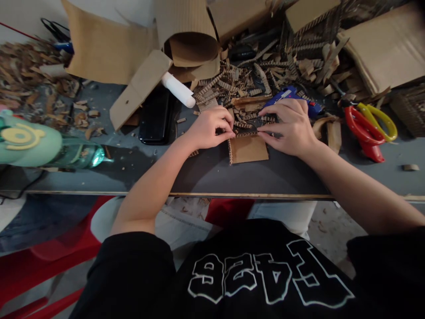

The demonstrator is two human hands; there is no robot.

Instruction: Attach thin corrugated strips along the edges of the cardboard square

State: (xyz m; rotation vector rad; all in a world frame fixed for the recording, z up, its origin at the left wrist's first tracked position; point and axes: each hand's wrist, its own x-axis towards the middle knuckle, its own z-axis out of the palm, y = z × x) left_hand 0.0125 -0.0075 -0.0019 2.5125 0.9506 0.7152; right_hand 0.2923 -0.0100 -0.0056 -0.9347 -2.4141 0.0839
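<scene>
A small brown cardboard square (248, 149) lies flat on the dark table (215, 177) in front of me. My left hand (209, 128) is curled at its upper left corner, fingers pinched on a corrugated cardboard strip (244, 133) along the top edge. My right hand (288, 126) rests at the upper right corner, fingers pressed together on the same strip. A blue glue gun (290, 95) lies just behind my right hand.
Red and yellow scissors (368, 126) lie to the right. A black phone (156, 117) and a white tube (178, 88) sit left of my hands. Cardboard sheets, rolls and scraps (186, 44) crowd the back. A green bottle (40, 144) lies at the left edge.
</scene>
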